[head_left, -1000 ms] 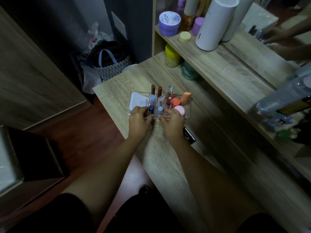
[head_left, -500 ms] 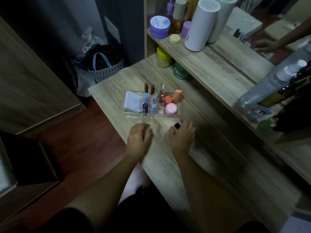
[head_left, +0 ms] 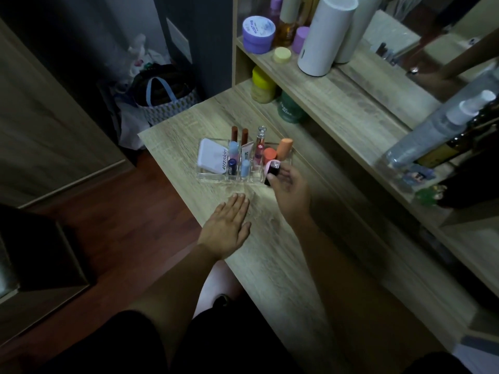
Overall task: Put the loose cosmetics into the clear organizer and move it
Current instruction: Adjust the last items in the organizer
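- Clear acrylic organizer (head_left: 213, 176): stands on the light wood-grain tabletop (head_left: 270, 265), just beyond both hands.
- Left compartment: a white flat compact (head_left: 213, 159) with printed lettering, leaning at a tilt.
- Middle compartments: two brown-capped tubes (head_left: 234, 132) at the rear, a pale blue stick (head_left: 245, 168), a dark blue stick (head_left: 232, 166) and a clear-capped pink gloss tube (head_left: 259, 147), all upright.
- Right compartment: an orange sponge (head_left: 284, 149), a red-orange round piece (head_left: 269, 155) and a pink round piece (head_left: 268, 168), the last partly hidden.
- Right hand (head_left: 290, 191): grips a small black lipstick tube (head_left: 272, 174) between thumb and fingers, held at the near right corner of the organizer. Contact between tube and organizer cannot be determined.
- Left hand (head_left: 226, 228): empty, fingers extended, palm flat on the tabletop, near the organizer but apart from it.
- Wooden shelf (head_left: 351, 103) behind the tabletop: carries a purple lidded jar (head_left: 258, 35) and a tall white cylinder (head_left: 325, 36).
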`<action>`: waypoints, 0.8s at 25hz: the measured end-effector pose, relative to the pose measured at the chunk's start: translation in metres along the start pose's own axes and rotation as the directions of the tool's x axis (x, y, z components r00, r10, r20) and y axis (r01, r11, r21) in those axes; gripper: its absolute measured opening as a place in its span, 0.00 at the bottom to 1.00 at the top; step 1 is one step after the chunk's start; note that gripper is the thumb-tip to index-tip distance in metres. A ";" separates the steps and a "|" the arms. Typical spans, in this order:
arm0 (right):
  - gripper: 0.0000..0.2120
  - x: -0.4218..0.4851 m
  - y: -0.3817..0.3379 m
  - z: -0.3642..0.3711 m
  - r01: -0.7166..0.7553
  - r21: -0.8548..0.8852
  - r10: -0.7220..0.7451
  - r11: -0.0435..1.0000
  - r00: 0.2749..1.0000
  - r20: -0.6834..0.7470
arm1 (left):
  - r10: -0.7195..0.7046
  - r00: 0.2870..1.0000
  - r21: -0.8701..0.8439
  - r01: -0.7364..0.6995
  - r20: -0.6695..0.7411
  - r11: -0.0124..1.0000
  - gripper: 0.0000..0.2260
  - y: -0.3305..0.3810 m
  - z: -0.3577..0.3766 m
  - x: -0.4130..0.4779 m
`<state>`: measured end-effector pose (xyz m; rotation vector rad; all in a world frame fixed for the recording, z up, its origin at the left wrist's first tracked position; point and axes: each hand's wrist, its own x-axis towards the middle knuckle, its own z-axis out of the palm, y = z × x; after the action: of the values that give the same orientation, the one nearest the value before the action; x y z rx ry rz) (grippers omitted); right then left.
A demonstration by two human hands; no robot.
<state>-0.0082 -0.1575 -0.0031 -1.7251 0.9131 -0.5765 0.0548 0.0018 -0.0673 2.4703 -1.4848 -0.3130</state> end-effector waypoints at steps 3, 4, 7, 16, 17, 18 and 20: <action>0.18 0.013 0.000 0.005 -0.026 0.046 0.024 0.999 0.999 0.049 | 0.008 1.000 0.000 -0.008 -0.005 1.000 0.25 -0.001 0.000 0.000; 0.19 0.016 0.000 0.007 -0.027 0.050 0.024 0.998 0.998 0.051 | 0.011 1.000 -0.001 -0.011 -0.005 1.000 0.25 -0.001 0.000 0.000; 0.18 0.020 0.001 0.014 -0.035 0.046 0.033 0.998 0.998 0.049 | 0.013 1.000 -0.012 -0.013 -0.004 1.000 0.25 -0.001 -0.001 0.000; 0.16 0.022 0.009 0.027 0.043 -0.194 -0.035 0.980 0.998 0.044 | 0.014 1.000 -0.018 -0.014 -0.019 1.000 0.25 -0.001 -0.001 -0.001; 0.15 0.022 0.008 0.028 0.062 -0.229 -0.054 0.972 0.998 0.040 | 0.014 1.000 -0.016 -0.014 -0.015 1.000 0.25 -0.001 -0.001 -0.001; 0.14 0.022 0.007 0.029 0.076 -0.252 -0.069 0.965 0.997 0.037 | 0.014 1.000 -0.016 -0.014 -0.018 1.000 0.25 -0.001 0.000 -0.001; 0.14 0.022 0.005 0.029 0.078 -0.254 -0.072 0.964 0.997 0.034 | 0.013 1.000 -0.023 -0.014 -0.028 1.000 0.25 -0.001 0.001 -0.001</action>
<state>0.0255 -0.1595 -0.0191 -2.0008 0.9394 -0.5021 0.0551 0.0035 -0.0682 2.4356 -1.4774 -0.2904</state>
